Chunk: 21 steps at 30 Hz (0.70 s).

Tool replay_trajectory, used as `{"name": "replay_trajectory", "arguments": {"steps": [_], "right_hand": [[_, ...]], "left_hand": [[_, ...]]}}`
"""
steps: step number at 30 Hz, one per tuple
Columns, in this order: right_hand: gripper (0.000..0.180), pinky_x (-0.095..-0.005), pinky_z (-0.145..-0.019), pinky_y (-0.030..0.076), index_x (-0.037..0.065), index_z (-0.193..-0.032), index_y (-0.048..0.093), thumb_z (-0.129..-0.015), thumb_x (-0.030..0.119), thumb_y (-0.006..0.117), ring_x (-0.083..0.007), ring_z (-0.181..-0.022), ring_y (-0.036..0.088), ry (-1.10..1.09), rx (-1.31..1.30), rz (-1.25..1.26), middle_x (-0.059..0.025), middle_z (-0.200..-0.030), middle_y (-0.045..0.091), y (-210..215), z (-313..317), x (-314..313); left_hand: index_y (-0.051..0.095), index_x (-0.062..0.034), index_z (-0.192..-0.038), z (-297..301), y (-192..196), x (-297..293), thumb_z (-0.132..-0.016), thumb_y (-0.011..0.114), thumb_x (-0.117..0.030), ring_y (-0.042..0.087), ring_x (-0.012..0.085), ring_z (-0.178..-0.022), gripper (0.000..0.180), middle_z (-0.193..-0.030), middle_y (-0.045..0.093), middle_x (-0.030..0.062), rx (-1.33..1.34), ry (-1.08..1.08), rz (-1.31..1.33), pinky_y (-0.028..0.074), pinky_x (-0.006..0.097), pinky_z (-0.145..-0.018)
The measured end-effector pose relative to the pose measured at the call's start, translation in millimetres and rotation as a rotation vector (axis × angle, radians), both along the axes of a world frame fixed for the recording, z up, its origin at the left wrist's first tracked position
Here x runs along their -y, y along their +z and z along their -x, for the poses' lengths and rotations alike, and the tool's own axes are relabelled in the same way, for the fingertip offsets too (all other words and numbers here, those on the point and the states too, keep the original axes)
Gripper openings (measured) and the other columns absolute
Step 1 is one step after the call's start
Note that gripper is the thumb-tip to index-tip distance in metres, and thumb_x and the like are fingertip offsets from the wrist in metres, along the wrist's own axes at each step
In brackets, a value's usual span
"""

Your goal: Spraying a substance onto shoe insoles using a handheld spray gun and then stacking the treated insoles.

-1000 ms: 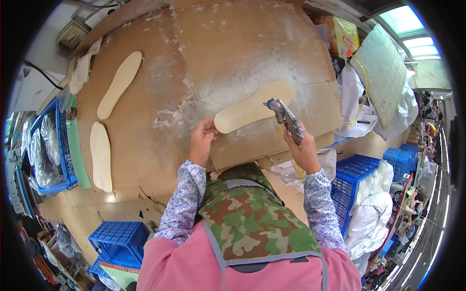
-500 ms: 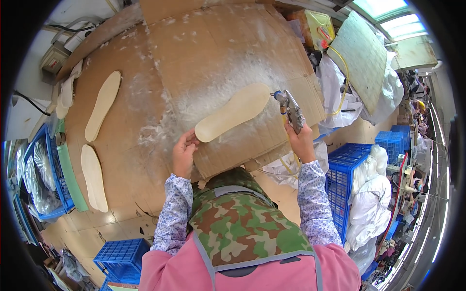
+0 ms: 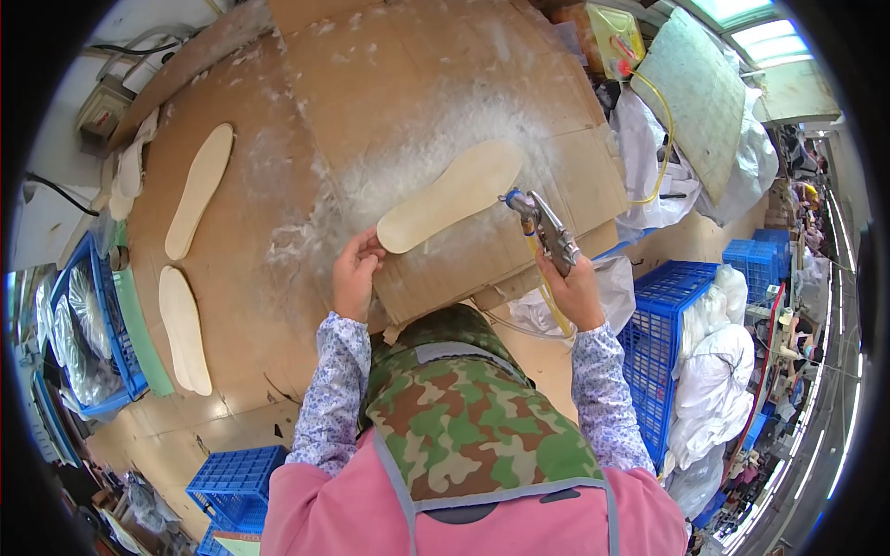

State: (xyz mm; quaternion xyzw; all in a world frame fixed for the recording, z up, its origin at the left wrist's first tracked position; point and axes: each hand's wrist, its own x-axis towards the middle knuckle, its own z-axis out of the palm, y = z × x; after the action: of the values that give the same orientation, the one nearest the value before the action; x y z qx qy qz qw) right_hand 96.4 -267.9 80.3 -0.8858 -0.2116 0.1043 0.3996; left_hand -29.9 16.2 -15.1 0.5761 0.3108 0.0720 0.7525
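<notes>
A cream insole (image 3: 450,196) lies slantwise on the cardboard, its wide end far right and its narrow end near me. My left hand (image 3: 355,276) pinches the edge of that narrow end between thumb and fingers. In my right hand (image 3: 575,287) is a metal spray gun (image 3: 551,230), gripped by its handle. Its nozzle points left, just off the insole's right-hand edge. A yellow hose (image 3: 558,315) runs down from the gun. No spray can be made out.
White residue coats the cardboard-covered table (image 3: 371,83). Two insoles lie at the left, the upper insole (image 3: 199,190) above the lower insole (image 3: 184,329). Blue crates stand at the lower left (image 3: 239,473) and right (image 3: 658,352). A yellow container (image 3: 615,42) stands at the back right.
My right hand has drawn the spray gun nearer to me, away from the insole's far end. My left hand stays at the narrow end. The whole view has shifted slightly.
</notes>
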Motion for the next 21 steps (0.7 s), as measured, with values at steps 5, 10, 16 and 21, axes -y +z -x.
{"name": "replay_trajectory", "arguments": {"steps": [5, 10, 16, 21], "right_hand": [[0.019, -0.0329, -0.056, 0.043, 0.000, -0.100, 0.053, -0.085, 0.007, 0.061, -0.0314, -0.059, 0.055, 0.018, -0.089, 0.003, -0.0166, -0.067, 0.056, 9, 15, -8], [0.021, -0.0323, -0.058, 0.044, 0.002, -0.103, 0.052, -0.085, 0.007, 0.061, -0.0304, -0.061, 0.056, 0.092, -0.116, 0.013, -0.0153, -0.070, 0.057, 13, 32, -19], [0.024, -0.0311, -0.064, 0.046, 0.004, -0.107, 0.053, -0.084, 0.007, 0.062, -0.0273, -0.067, 0.058, 0.151, -0.214, -0.007, -0.0148, -0.076, 0.058, 10, 56, -36], [0.024, -0.0312, -0.065, 0.046, 0.004, -0.106, 0.054, -0.084, 0.005, 0.062, -0.0263, -0.069, 0.059, 0.222, -0.260, -0.110, -0.0140, -0.077, 0.058, 11, 70, -50]], "left_hand": [[0.051, 0.0001, -0.125, 1, -2, 2, -0.082, 0.044, -0.001, 0.055, 0.0146, -0.094, 0.043, -0.112, 0.058, 0.0084, -0.005, 0.002, 0.008, 0.045, 0.027, -0.081], [0.045, 0.0004, -0.128, 2, -4, 3, -0.083, 0.044, 0.004, 0.055, 0.0146, -0.093, 0.045, -0.110, 0.057, 0.0109, 0.061, 0.022, 0.020, 0.046, 0.026, -0.079], [0.041, 0.0000, -0.129, 1, -11, 2, -0.083, 0.044, 0.005, 0.054, 0.0140, -0.090, 0.047, -0.107, 0.058, 0.0112, 0.041, 0.042, 0.032, 0.046, 0.025, -0.076], [0.037, -0.0008, -0.133, 3, -15, 0, -0.081, 0.044, 0.004, 0.053, 0.0133, -0.088, 0.052, -0.112, 0.056, 0.0119, 0.010, 0.023, 0.012, 0.046, 0.024, -0.075]]}}
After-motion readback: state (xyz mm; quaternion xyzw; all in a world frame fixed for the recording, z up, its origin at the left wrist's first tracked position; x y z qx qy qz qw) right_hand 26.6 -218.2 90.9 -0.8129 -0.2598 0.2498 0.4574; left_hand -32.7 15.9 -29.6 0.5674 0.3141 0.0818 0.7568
